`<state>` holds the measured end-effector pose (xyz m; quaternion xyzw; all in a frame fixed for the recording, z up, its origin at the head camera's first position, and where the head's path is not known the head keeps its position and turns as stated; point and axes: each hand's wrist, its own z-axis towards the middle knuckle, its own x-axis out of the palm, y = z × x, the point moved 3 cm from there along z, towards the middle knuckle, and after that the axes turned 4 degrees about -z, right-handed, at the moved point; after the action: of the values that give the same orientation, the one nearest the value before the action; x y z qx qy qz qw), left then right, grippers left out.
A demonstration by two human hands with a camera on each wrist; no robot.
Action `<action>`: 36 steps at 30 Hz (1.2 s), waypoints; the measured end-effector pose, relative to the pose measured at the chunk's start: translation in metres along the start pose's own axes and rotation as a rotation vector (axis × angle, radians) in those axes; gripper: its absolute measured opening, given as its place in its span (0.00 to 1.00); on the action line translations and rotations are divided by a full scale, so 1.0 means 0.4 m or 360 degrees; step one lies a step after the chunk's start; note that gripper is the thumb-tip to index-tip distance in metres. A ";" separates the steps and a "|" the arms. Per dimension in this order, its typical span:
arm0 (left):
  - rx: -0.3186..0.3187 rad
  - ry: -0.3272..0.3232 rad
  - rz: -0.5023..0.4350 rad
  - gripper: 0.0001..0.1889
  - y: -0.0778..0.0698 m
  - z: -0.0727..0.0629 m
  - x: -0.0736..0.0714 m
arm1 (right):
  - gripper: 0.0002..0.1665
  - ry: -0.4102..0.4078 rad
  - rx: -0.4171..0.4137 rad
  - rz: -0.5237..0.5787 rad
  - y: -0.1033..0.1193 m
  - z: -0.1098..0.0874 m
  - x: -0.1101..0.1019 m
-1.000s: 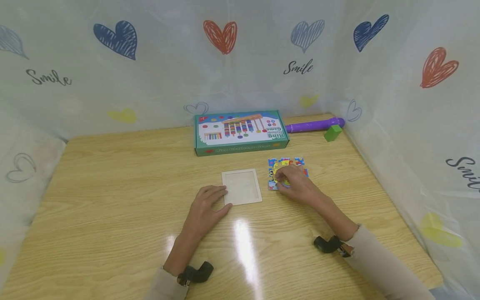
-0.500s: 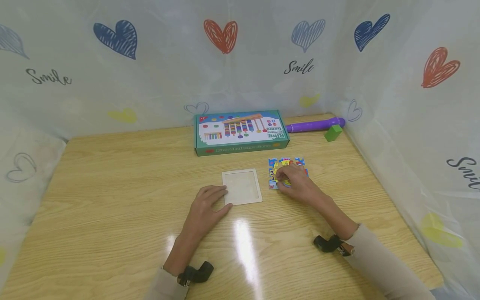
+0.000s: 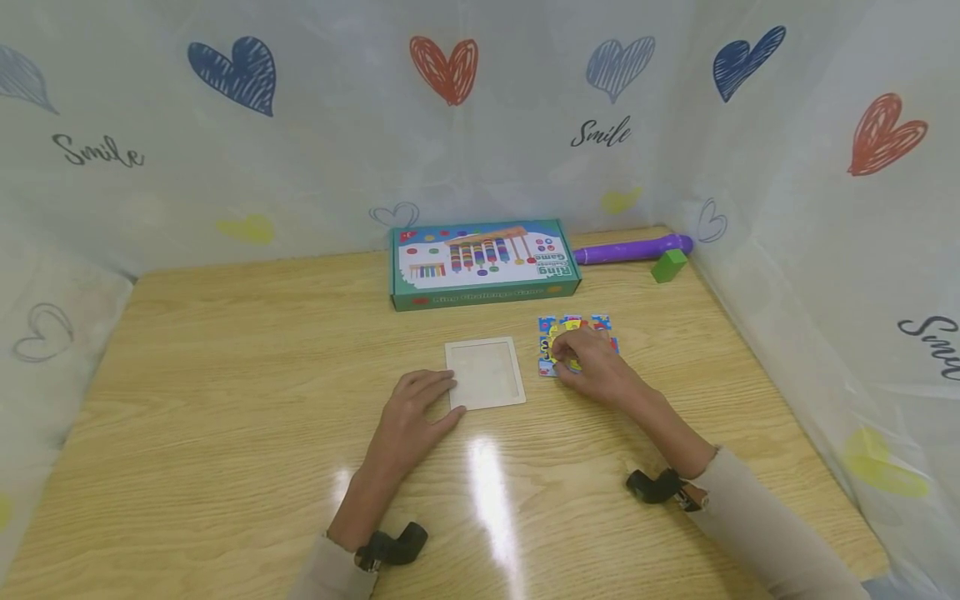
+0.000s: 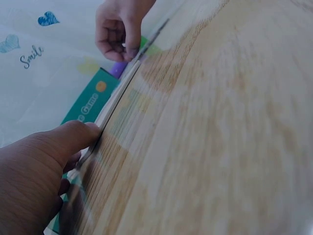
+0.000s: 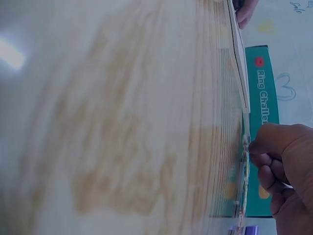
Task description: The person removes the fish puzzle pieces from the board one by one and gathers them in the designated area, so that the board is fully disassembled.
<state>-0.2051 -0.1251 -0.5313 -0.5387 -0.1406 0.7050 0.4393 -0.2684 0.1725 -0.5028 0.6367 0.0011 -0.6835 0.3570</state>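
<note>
A small colourful jigsaw puzzle (image 3: 601, 322) lies flat on the wooden table, its pieces set close together in a square. My right hand (image 3: 596, 365) is over it with fingers curled, thumb and index finger down at a puzzle piece on its left side. That hand hides much of the picture, and the pinched piece is mostly covered. To the left lies a shallow pale wooden puzzle tray (image 3: 485, 375), bare inside. My left hand (image 3: 405, 421) rests against its left side, fingertips on the edge and thumb at the lower left corner.
A green Ring Challenge Game box (image 3: 485, 267) lies behind the tray and puzzle. Right of it are a purple stick (image 3: 626, 251) and a green block (image 3: 668, 267). A heart-printed white curtain (image 3: 337, 125) borders the table at the back and sides.
The lower left part of the puzzle has shifted slightly away from me, under my right fingertips. My left hand and the tray stay in place.
</note>
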 end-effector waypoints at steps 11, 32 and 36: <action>0.0021 -0.0011 0.0014 0.21 -0.007 -0.002 -0.008 | 0.10 -0.0018 -0.0031 0.0014 0.001 -0.001 0.003; -0.0126 -0.0129 0.0119 0.16 0.001 -0.004 -0.081 | 0.13 -0.0216 -0.0017 -0.0307 -0.016 -0.084 -0.062; -0.0083 -0.0156 0.0258 0.15 0.015 -0.021 -0.136 | 0.14 -0.0208 0.0037 -0.0332 -0.039 -0.114 -0.078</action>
<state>-0.1988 -0.1727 -0.5042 -0.5244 -0.1361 0.7599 0.3591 -0.2383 0.2203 -0.4914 0.5913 0.0361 -0.7570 0.2758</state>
